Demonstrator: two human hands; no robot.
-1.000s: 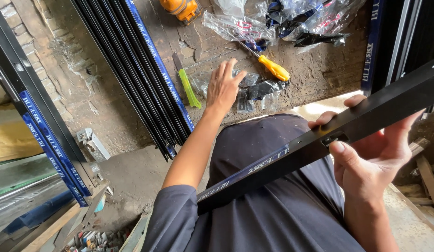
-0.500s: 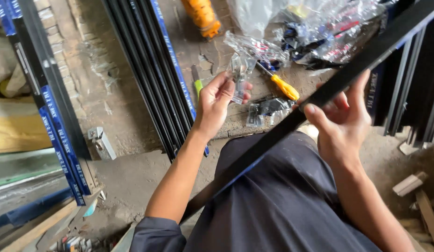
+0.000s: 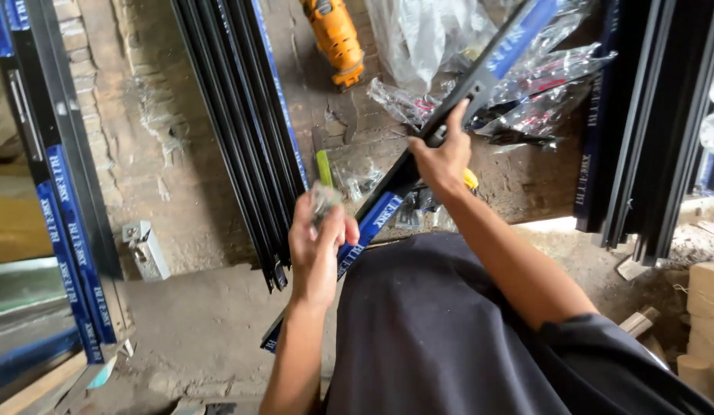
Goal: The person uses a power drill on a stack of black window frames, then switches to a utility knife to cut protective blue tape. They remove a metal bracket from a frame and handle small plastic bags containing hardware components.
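Nearest the camera, the person's dark-clad lap (image 3: 449, 338) is filling the lower middle, and the long black metal profile (image 3: 449, 115) is running diagonally across it, its lower end poking past the left knee over bare concrete floor (image 3: 195, 330). The left hand (image 3: 320, 244) is hovering just above that lower stretch, fingers curled shut around a small clear plastic packet (image 3: 324, 198). Farther up, the right hand (image 3: 443, 157) is clamping the profile at mid-length, thumb on top. Open room is lying mostly to the left of the lap; a bundle of black profiles (image 3: 245, 131) is hemming that side, and another dark stack (image 3: 641, 123) is crowding the right. Beyond the hands, clear plastic bags (image 3: 541, 84) and a yellow power tool (image 3: 335, 34) are lying on the brick floor. Compared with a second ago, the left hand has pulled back from the floor with the packet, and the profile has swung steeper.
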